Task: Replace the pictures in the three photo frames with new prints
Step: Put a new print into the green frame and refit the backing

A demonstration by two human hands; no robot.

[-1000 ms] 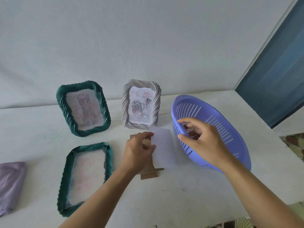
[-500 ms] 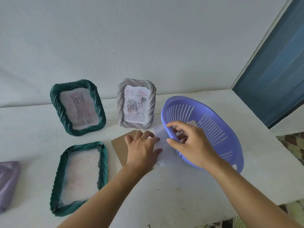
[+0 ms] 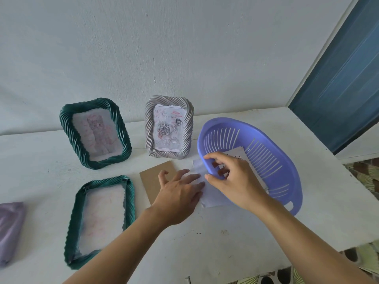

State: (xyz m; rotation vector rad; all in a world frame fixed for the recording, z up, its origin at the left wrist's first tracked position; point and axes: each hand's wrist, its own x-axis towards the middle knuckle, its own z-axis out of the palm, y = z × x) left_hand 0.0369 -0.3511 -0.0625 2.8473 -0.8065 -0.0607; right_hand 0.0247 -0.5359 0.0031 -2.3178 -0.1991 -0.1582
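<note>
A green frame (image 3: 94,133) with a cat picture and a grey frame (image 3: 169,126) with a rose print stand by the wall. A second green frame (image 3: 100,220) lies flat at the front left. Its brown backing board (image 3: 152,180) lies on the table beside it. My left hand (image 3: 180,196) rests flat, fingers straight, on the board and on a white sheet (image 3: 211,196). My right hand (image 3: 231,179) grips the near rim of the tilted purple basket (image 3: 272,160), fingers curled through its slots. Inside the basket lies a printed sheet (image 3: 238,153).
A lilac cloth (image 3: 10,228) lies at the table's (image 3: 225,242) left edge. The table ends at the right and front, with patterned floor below. A white wall stands behind, and a blue door (image 3: 344,83) is at the right.
My left hand laid the white sheet down and flattened onto it and the board. My right hand kept hold of the basket rim, and the basket tipped further.
</note>
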